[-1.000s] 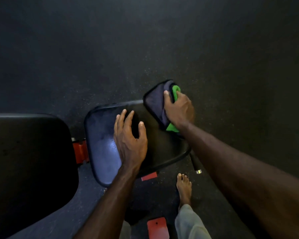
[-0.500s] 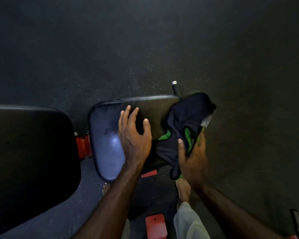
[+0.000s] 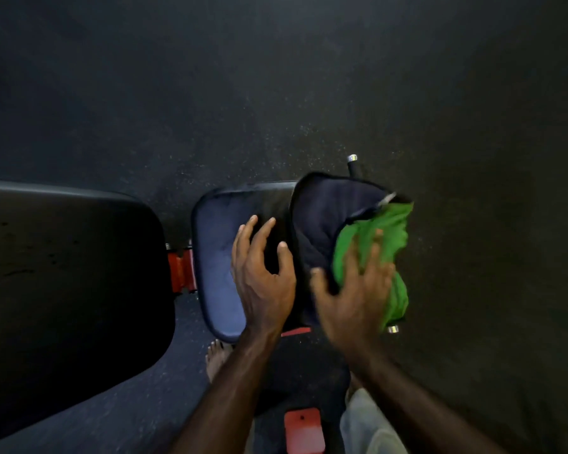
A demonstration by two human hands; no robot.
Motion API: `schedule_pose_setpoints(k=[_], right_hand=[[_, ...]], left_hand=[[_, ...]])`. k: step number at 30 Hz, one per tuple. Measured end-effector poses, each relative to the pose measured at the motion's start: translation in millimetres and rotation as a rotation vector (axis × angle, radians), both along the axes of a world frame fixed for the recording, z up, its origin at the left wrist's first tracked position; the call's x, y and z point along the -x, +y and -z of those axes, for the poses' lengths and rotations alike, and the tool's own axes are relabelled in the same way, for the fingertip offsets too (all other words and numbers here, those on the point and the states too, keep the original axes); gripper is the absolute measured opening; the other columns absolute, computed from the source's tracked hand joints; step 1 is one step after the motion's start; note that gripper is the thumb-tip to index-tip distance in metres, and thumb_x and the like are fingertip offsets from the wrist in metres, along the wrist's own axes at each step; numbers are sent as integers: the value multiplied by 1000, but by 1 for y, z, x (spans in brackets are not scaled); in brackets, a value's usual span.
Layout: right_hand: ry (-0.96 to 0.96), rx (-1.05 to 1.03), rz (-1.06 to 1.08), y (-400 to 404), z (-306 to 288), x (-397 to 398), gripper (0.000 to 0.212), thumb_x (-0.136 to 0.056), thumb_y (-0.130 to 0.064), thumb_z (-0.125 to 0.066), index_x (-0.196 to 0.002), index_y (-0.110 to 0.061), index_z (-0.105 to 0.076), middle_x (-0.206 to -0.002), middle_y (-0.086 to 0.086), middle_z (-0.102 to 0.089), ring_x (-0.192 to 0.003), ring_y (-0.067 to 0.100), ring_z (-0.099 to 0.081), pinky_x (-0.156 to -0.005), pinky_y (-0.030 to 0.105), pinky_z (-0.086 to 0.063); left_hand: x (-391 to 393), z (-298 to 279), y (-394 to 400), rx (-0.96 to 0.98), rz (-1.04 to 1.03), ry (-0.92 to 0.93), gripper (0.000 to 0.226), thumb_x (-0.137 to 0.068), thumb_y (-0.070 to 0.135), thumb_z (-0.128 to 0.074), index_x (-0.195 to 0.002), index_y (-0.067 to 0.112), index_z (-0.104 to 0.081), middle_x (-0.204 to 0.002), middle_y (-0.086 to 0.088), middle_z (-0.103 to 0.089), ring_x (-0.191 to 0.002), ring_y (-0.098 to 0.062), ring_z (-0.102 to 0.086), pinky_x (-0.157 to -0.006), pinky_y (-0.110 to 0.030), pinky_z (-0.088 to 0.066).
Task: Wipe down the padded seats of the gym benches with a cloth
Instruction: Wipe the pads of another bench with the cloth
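Nearest me, my left hand (image 3: 259,276) stayed flat, fingers spread, bracing the seat pad (image 3: 217,257). At 3 o'clock of it, my right hand (image 3: 354,299) had swept back over the pad's right end, fingers spread, pressing the navy-green cloth (image 3: 338,231), newly unfolded. Wiping continued; the far bench (image 3: 63,273) at 9 o'clock looked untouched.

The small padded seat (image 3: 217,257) was dark blue-black with a glossy sheen and piped edge, lying flat above the dark floor. Just left of it, apart across a red bracket, sat the larger black bench pad (image 3: 69,283). The cloth (image 3: 348,237), dark navy with a bright green side showing, lay bunched over the seat's right end, its green part blurred.
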State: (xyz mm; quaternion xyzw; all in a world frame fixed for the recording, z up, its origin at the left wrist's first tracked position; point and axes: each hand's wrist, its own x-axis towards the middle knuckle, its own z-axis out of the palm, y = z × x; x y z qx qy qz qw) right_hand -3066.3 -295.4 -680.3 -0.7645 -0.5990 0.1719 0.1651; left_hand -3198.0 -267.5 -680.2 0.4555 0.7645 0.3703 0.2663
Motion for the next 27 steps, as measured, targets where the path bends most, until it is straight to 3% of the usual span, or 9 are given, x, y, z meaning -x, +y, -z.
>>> schedule_pose_setpoints(k=[4,9,14,16,19,21,24,25,27], right_hand=[[-81,-9,-637,7,4,3,73,-94,-60,-55,-156,-24,-41,-169,6,-25,-151,33,-34,-127,49,-16],[-37,115,-143,31,-5,39,90,-90,-60,-56,-164,-25,-19,-170,7,-21,-153,34,-29,-128,49,-13],[-176,8,-855,44,-3,46,66,-104,-51,-42,-164,-35,-19,-173,-2,-9,-153,33,-29,-126,51,-18],[-207,-29,-761,70,1,38,66,-103,-50,-46,-163,-32,-25,-172,0,-19,-149,32,-37,-126,49,-22],[-153,36,-255,83,4,62,65,-102,-49,-46,-160,-24,-33,-168,7,-29,-147,37,-38,-126,49,-23],[-186,-13,-389,73,6,80,60,-103,-47,-47,-158,-23,-38,-168,10,-28,-149,38,-35,-125,51,-23],[-218,-64,-889,94,1,57,61,-105,-51,-45,-161,-31,-33,-170,2,-23,-151,31,-33,-125,47,-23],[-243,-69,-899,108,2,49,61,-104,-53,-45,-160,-32,-33,-169,1,-27,-149,30,-37,-124,46,-25],[-221,-22,-603,123,5,55,62,-102,-55,-45,-158,-28,-39,-162,7,-40,-143,33,-45,-122,47,-30]], left_hand=[[22,5,-17,-81,-17,21,51,-90,14,-53,-140,14,-60,-150,-6,-53,-144,-23,-43,-118,-46,-36],[50,5,-22,-47,-140,29,45,-102,23,-51,-147,15,-53,-151,-5,-51,-144,-16,-42,-119,-33,-33],[73,18,-17,68,-214,29,53,-99,30,-51,-150,14,-50,-156,-11,-45,-147,-23,-38,-122,-38,-28],[80,25,-16,116,-224,39,57,-99,33,-50,-152,11,-47,-157,-14,-44,-147,-27,-38,-123,-40,-28],[76,32,-19,121,-175,46,60,-101,35,-48,-156,12,-39,-158,-12,-44,-146,-24,-39,-121,-32,-28],[75,34,-21,131,-170,65,61,-103,36,-46,-158,14,-35,-160,-10,-42,-147,-23,-38,-118,-29,-27],[74,35,-23,150,-157,110,58,-106,34,-48,-159,15,-33,-160,-10,-40,-147,-24,-37,-119,-36,-31],[73,34,-23,153,-154,113,58,-106,33,-49,-159,14,-33,-160,-11,-40,-147,-24,-37,-119,-37,-32],[72,33,-23,156,-162,118,59,-106,33,-50,-159,15,-32,-160,-11,-41,-147,-24,-37,-118,-37,-32]])
